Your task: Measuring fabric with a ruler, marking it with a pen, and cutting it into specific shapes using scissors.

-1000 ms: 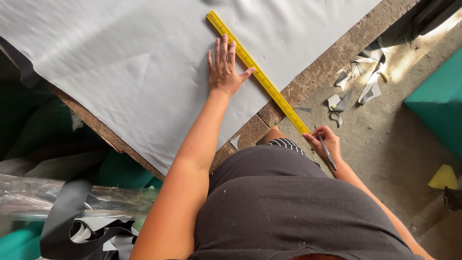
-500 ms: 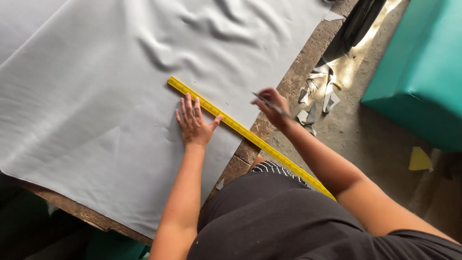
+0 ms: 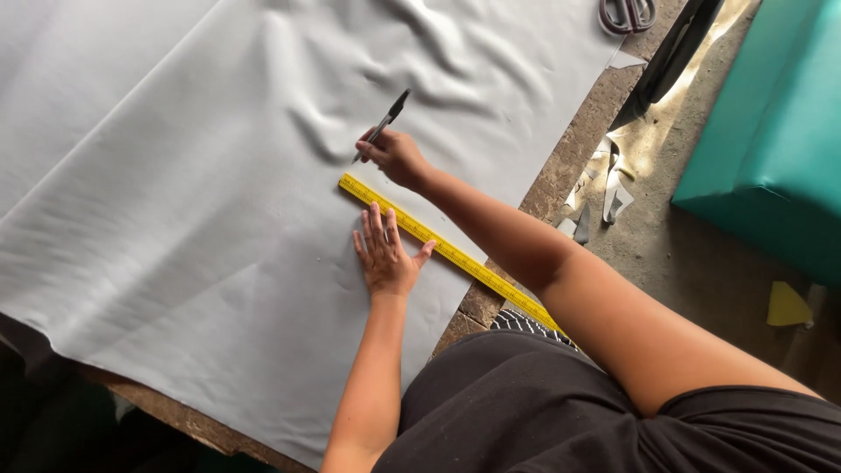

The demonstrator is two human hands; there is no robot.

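A: Left hand (image 3: 385, 258)?
B: It is being pressed flat on the sheet (image 3: 175, 201), palm down, fingers spread wide, nothing gripped. The thumb is being laid against the ruler (image 3: 447, 250).

A: Right hand (image 3: 396, 158)?
B: It is being closed around a pen (image 3: 381, 127). The pen is being held tilted, its tip being brought down to the sheet just beyond the far end of the ruler, its cap end pointing up and away.

A: Where is the ruler being kept?
B: The yellow ruler is being laid flat and diagonal on the sheet. Its far end is being kept just under the right hand. Its near end is being run past the counter (image 3: 561, 175) edge toward the dark shirt (image 3: 508, 412), where it is being hidden by the right arm.

A: The sheet?
B: A pale grey sheet is being spread over most of the counter. Wrinkles are being shown in it beyond the right hand. Bare worn wood is being left uncovered along the right edge and near the bottom left.

A: Anything else?
B: Scissors (image 3: 626, 13) are being left at the top edge, at the sheet's far corner, well apart from both hands. Scraps (image 3: 604, 188) are being left on the floor (image 3: 692, 263) beside the counter. A teal block (image 3: 771, 131) is being seen at the right, with a yellow scrap (image 3: 787, 305) near it on the floor.
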